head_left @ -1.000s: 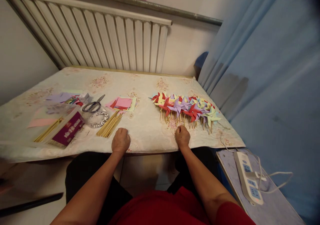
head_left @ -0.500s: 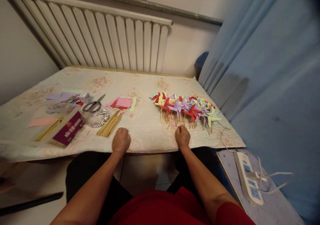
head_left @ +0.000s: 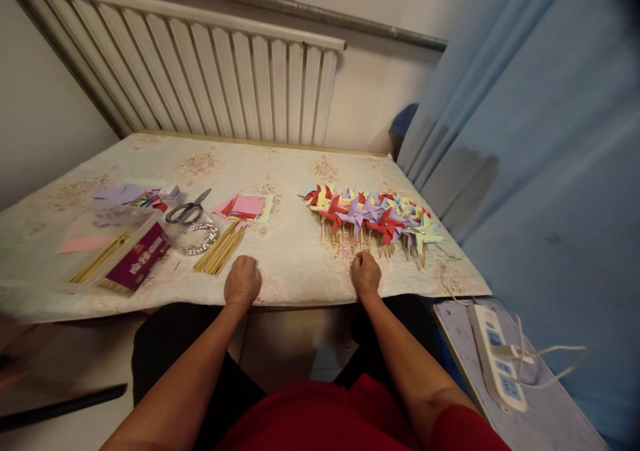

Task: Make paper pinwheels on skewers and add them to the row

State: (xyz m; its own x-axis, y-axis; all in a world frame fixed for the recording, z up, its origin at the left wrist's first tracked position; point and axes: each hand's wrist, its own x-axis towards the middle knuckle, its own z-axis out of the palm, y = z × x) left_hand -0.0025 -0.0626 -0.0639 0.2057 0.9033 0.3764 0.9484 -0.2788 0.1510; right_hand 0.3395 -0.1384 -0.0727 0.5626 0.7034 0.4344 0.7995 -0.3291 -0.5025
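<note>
My left hand (head_left: 243,281) rests as a fist near the table's front edge, with nothing showing in it. Just left of it lies a bundle of thin wooden sticks (head_left: 219,249). Behind the sticks is a stack of coloured paper squares (head_left: 246,207), pink on top. My right hand (head_left: 365,274), also a closed fist, sits on the cloth in front of a cluster of paper pinwheels (head_left: 357,214) in red, purple, yellow and blue on sticks. A pair of scissors (head_left: 187,212) and a round clear case of pearl-headed pins (head_left: 200,239) lie left of the sticks.
A purple box (head_left: 137,259), more sticks (head_left: 100,259) and lilac paper (head_left: 120,194) are on the left of the flowered tablecloth (head_left: 295,251). A radiator (head_left: 215,77) stands behind. At right are a blue curtain (head_left: 540,137) and a power strip (head_left: 497,357) with white cables.
</note>
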